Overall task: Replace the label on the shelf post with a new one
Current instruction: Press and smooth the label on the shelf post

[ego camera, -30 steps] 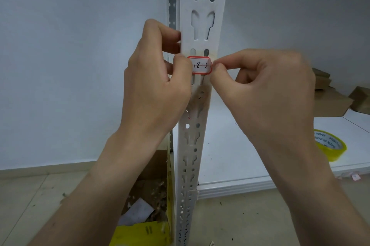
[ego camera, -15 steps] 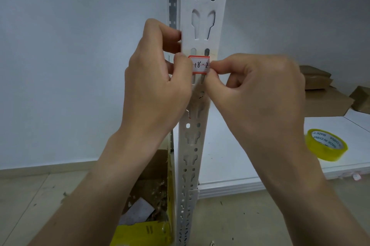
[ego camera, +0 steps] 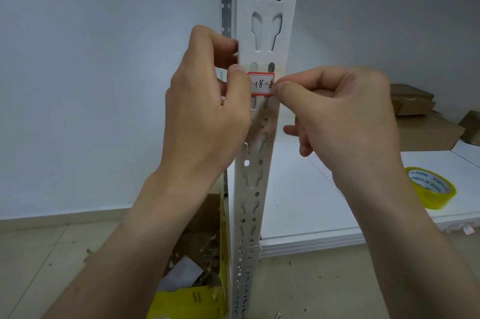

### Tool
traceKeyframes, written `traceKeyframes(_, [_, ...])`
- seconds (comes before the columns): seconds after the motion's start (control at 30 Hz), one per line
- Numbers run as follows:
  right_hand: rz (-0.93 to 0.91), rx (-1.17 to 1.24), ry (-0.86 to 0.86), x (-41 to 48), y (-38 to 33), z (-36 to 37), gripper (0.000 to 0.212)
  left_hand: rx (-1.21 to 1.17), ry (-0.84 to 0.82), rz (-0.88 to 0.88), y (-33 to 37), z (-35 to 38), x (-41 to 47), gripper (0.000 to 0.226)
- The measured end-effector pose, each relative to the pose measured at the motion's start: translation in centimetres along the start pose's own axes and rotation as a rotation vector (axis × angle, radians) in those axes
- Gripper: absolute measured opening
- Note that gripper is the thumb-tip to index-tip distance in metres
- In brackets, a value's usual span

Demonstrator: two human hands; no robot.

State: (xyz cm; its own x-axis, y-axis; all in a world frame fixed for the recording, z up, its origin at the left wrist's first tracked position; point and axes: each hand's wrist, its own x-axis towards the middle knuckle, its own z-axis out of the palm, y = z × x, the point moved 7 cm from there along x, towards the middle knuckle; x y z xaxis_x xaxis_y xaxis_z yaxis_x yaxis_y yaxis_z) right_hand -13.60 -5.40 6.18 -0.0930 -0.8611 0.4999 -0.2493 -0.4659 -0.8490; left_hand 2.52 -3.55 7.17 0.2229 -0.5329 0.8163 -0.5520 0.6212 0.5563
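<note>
A white perforated shelf post runs up the middle of the head view. A small white label with a red border, handwritten "18-2", lies across the post's front face. My left hand grips the post's left edge, its thumb pressing the label's left end. My right hand pinches the label's right end between thumb and forefinger at the post's right edge. Below the label the post shows smeared glue residue.
A yellow tape roll lies on the white bottom shelf board at right. Brown cardboard boxes stand further back on it. An open yellow box of scraps sits on the floor left of the post.
My right hand has shifted slightly along the label's right end and the view has drifted a little; the label stays on the post under both hands.
</note>
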Motion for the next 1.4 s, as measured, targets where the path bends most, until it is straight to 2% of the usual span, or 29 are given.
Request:
traceKeyframes(0.2, [0.050, 0.109, -0.053, 0.1, 0.6, -0.2, 0.012, -0.032, -0.007, -0.034, -0.2, -0.1, 0.0, 0.010])
traceKeyframes(0.37, [-0.329, -0.319, 0.134, 0.1, -0.4, -1.2, 0.017, -0.050, -0.005, -0.040, -0.1, -0.2, 0.0, 0.006])
traceKeyframes(0.43, [-0.376, -0.390, 0.149, -0.2, -0.6, -1.0, 0.011, -0.057, -0.004, -0.044, -0.2, -0.1, 0.0, 0.007])
traceKeyframes(0.7, [-0.457, -0.497, 0.199, -1.1, -1.9, 0.0, 0.018, -0.054, -0.001, -0.053, -0.3, -0.2, 0.1, 0.009])
traceKeyframes(0.9, [-0.323, -0.411, 0.159, -0.3, -1.1, 0.0, 0.014, -0.062, -0.006, -0.061, -0.2, -0.1, 0.0, 0.011])
traceKeyframes(1.17, [-0.093, -0.123, 0.101, 0.2, 0.5, 0.2, 0.023, -0.053, -0.003, -0.067, -0.2, -0.1, -0.1, 0.012])
traceKeyframes(1.4, [0.085, 0.114, -0.014, 0.2, 1.3, 0.4, 0.020, -0.060, -0.005, -0.065, -0.3, -0.1, 0.1, 0.011])
